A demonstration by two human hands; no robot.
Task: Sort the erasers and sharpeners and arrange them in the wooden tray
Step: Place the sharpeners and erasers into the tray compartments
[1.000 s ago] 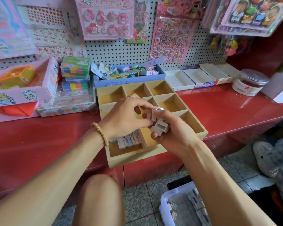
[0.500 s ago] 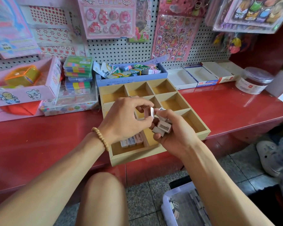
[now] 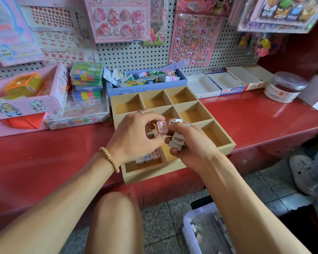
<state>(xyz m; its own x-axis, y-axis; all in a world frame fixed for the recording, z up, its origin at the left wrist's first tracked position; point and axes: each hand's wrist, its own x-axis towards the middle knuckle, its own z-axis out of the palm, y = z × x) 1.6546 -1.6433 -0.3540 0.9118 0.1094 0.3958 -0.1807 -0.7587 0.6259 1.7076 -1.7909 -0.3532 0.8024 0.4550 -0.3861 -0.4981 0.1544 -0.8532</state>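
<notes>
Over the wooden tray [image 3: 226,146], our left hand [image 3: 134,138] pinches a pink sharpener [image 3: 162,127] at its fingertips; our right hand [image 3: 193,145] curls around a cluster of sharpeners [image 3: 177,139], just beside.

Both forearms reach in from the bottom corners, hands meeting mid-frame, nearly touching. Left hand [image 3: 136,134]: back up, fingers curled, thumb and fingertips pinching a small pink block [image 3: 162,127]; bead bracelet [image 3: 109,159] on wrist, ring on one finger. Right hand [image 3: 193,143]: palm turned left, fingers curled round a clutch of small grey-white blocks [image 3: 177,141]. A bare knee [image 3: 116,222] sits below, between the arms.
</notes>
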